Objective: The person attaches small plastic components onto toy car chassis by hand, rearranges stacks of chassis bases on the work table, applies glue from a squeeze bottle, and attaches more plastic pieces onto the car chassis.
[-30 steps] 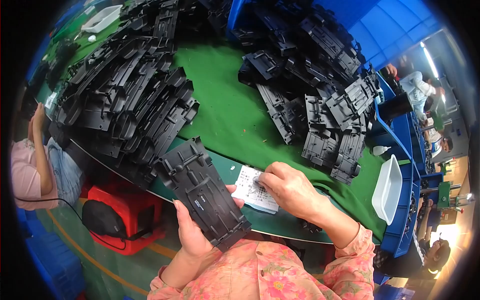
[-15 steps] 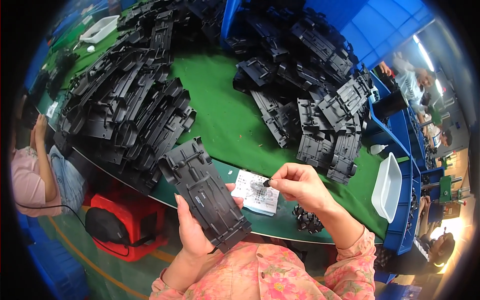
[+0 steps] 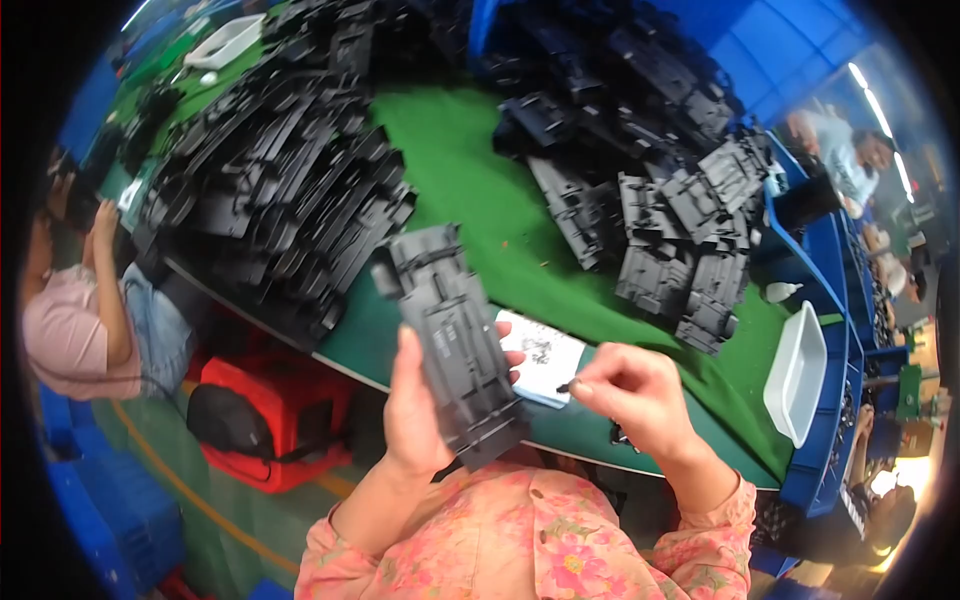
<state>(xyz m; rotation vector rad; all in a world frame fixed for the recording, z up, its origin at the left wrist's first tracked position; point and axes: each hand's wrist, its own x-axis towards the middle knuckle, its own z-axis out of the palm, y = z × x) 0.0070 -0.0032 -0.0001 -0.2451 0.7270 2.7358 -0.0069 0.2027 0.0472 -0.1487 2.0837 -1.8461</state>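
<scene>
Left hand [image 3: 420,415] fingers wrap a black plastic chassis [image 3: 455,345], held upright. Right hand [image 3: 630,395] fingertips pinch a small dark screw [image 3: 563,386], not yet seated, just beside it. Beyond the fingers: white parts box [image 3: 540,358], then unprocessed chassis piles [image 3: 280,190].

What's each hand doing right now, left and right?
Left hand: closed around a long dark grey plastic chassis part.
Right hand: fingertips pinched on a tiny dark piece, kind unclear.
</scene>
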